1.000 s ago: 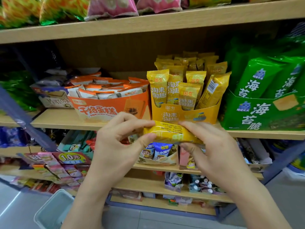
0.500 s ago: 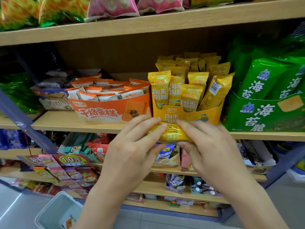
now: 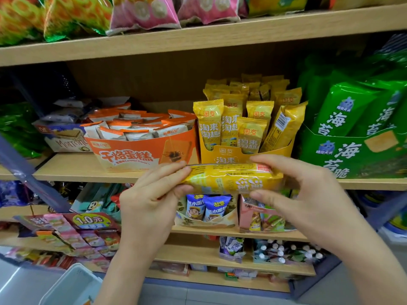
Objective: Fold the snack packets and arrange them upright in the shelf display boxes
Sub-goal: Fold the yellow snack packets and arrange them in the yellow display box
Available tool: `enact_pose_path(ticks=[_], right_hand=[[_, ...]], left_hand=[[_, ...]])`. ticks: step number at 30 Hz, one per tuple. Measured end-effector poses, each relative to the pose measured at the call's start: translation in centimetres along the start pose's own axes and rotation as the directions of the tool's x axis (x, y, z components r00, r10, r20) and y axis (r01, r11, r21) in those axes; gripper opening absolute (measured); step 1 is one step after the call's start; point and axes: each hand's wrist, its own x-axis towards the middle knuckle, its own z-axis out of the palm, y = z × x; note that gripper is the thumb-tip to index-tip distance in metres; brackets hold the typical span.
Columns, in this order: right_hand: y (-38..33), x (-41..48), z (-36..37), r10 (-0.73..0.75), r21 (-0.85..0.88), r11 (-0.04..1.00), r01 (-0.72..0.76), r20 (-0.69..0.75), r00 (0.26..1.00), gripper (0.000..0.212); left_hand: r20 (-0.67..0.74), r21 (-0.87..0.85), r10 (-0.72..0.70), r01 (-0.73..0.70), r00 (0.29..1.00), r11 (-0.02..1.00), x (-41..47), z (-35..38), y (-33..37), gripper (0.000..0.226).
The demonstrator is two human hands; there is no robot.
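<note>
Both hands have drawn apart since half a second ago, so the yellow packet (image 3: 231, 178), then mostly covered between them, now shows nearly its full length. It lies level in the air, held across the front edge of the middle shelf (image 3: 77, 170) and just below the front wall of the yellow display box (image 3: 226, 156).

The left hand (image 3: 149, 205) pinches the packet's left end: its fingers (image 3: 169, 172) lie close together along the top and the thumb presses from underneath. The right hand (image 3: 308, 194) pinches the right end, with the forefinger curved over the top and the thumb below; its other fingers are curled behind and partly hidden. The packet's glossy face is turned toward the camera, with small print along its upper edge.

Inside the yellow display box stand matching yellow sachets (image 3: 209, 124), upright in rows; one at the right front leans outward with its barcode showing. To the left, touching the yellow box, is an orange box (image 3: 136, 153) filled with orange-and-white wrapped cakes lying on their sides. To the right sits a green box (image 3: 352, 157) of tall green bags. Pink bags (image 3: 143, 12) rest on the shelf above. On the shelf below, behind the hands, blue sachets (image 3: 207, 205) stand in a pale carton. A white bin (image 3: 72, 287) sits at the bottom left, on the floor.
</note>
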Motion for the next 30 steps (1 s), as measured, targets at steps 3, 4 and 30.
enact_pose_path(ticks=[3,4,30], right_hand=[[0.1,0.2,0.4,0.036,0.271,0.962,-0.018,-0.060,0.998,0.043],[-0.1,0.3,0.6,0.039,0.292,0.956,-0.014,-0.081,0.996,0.042],[-1.3,0.9,0.6,0.017,0.611,0.791,-0.028,0.025,1.000,0.050]], left_hand=[[0.042,0.110,0.045,-0.050,0.998,0.993,0.2,0.1,0.2,0.032],[0.070,0.143,0.097,-0.106,0.993,0.984,0.3,0.3,0.6,0.031],[0.234,-0.037,-0.043,0.053,0.971,0.998,-0.6,3.6,2.6,0.054]])
